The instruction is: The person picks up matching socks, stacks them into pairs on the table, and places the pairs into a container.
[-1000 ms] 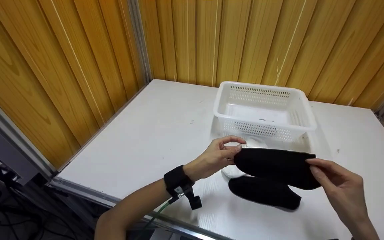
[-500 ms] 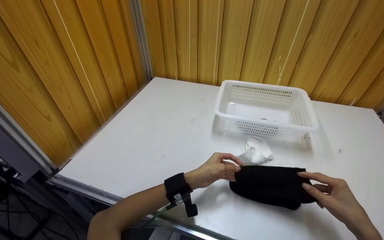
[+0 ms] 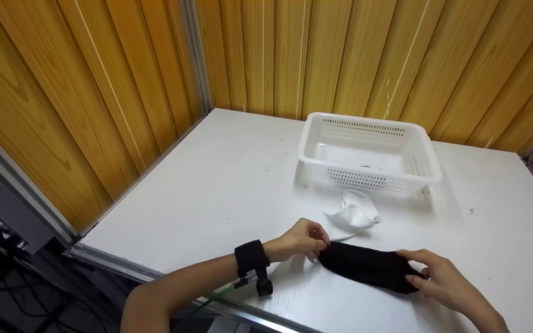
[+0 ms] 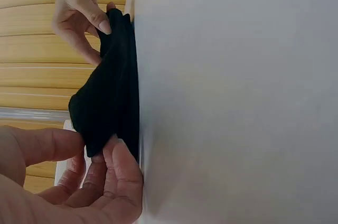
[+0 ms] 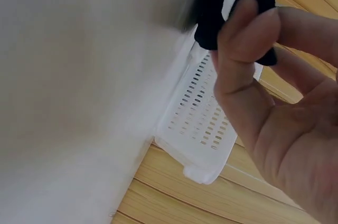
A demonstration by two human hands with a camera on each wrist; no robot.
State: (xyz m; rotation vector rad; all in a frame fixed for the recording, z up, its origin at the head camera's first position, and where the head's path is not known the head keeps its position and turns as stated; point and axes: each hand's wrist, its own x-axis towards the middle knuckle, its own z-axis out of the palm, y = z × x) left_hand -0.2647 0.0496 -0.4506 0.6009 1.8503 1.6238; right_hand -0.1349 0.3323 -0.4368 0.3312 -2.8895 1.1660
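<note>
Two black socks (image 3: 363,266) lie one on top of the other near the front of the table, so only a narrow dark shape shows in the head view. My left hand (image 3: 301,240) pinches the rounded end of the upper black sock (image 4: 105,86) between thumb and fingers. At the other end, my right hand (image 3: 437,280) holds the sock's edge between thumb and fingers. In the right wrist view the fabric (image 5: 210,26) bends around a gap close to the thumb. A crumpled white cloth bundle (image 3: 358,210) sits just beyond the socks.
Behind the white bundle stands a white perforated plastic basket (image 3: 368,167) with small dark marks on its floor. The white tabletop (image 3: 201,194) ends at a metal front edge (image 3: 266,319). Wood-patterned panels (image 3: 266,55) enclose the back and left side.
Both hands have come down toward the table, bringing the upper black sock onto the one lying there. The white bundle, earlier partly covered, now shows more fully.
</note>
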